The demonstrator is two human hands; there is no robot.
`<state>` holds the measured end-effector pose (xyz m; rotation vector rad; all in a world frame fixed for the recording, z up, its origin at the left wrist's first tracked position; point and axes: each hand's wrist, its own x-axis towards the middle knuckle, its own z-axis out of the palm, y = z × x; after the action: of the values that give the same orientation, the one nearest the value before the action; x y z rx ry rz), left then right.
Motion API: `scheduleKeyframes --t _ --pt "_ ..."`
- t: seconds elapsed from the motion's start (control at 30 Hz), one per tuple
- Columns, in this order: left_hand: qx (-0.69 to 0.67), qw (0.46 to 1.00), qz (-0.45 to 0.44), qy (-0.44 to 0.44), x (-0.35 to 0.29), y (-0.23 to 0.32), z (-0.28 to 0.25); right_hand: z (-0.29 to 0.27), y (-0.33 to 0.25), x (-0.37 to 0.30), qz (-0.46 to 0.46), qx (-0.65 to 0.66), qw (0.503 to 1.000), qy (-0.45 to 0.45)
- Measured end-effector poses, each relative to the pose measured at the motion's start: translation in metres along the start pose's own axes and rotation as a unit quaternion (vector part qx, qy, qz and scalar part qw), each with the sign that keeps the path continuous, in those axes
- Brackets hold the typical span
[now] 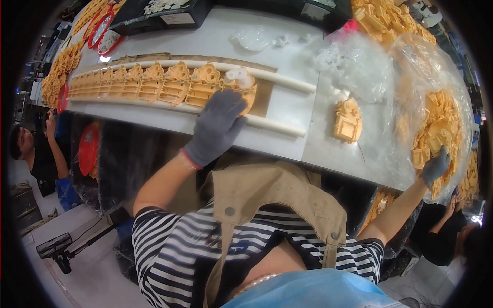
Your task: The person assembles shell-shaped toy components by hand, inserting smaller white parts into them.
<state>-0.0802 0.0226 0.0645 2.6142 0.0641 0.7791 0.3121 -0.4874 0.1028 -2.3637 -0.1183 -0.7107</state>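
My left hand [215, 128], in a grey glove, rests with extended fingers on the near side of the last orange plastic housing [248, 97] in a row. A cloudy white plastic piece [239, 78] sits on top of that housing. The row [138, 84] lies across two white rails [280, 126]. Far to the right, my gloved right hand [436, 167] grips an orange plastic part [439, 134] at the pile in a clear plastic bag; its fingers are partly hidden. A single orange housing [347, 121] lies on the table between my hands.
Clear bags with white pieces [354, 66] lie beyond the single housing. Black bins [162, 18] stand along the far edge. Red bowls [100, 31] and more orange parts [59, 77] line the left. Co-workers [38, 159] sit at both sides.
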Motion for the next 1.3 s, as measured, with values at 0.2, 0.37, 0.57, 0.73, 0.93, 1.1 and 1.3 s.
scheduleKeyframes --t 0.2,0.37,0.57,0.73,0.93,1.1,1.3 --pt "-0.079 0.997 0.019 -0.017 0.007 0.017 0.023 0.046 -0.124 -0.123 0.136 0.474 0.849 -0.187" --pt "-0.208 0.976 -0.049 0.048 0.010 0.008 0.025 0.072 -0.277 -0.202 0.235 0.392 0.747 -0.483" --pt "-0.524 0.800 -0.289 -0.046 0.026 -0.031 0.017 0.102 -0.315 -0.226 0.218 0.376 0.700 -0.566" --pt "-0.508 0.812 -0.250 -0.139 0.042 -0.039 0.007 0.114 -0.320 -0.230 0.207 0.357 0.715 -0.564" --pt "-0.460 0.815 -0.304 -0.179 0.055 -0.035 0.015 0.122 -0.333 -0.243 0.200 0.360 0.727 -0.550" --pt "-0.549 0.748 -0.328 -0.180 0.053 -0.020 0.002 0.116 -0.338 -0.245 0.213 0.387 0.708 -0.551" --pt "-0.696 0.611 -0.366 -0.094 0.043 -0.012 0.007 0.101 -0.335 -0.244 0.166 0.407 0.728 -0.526"
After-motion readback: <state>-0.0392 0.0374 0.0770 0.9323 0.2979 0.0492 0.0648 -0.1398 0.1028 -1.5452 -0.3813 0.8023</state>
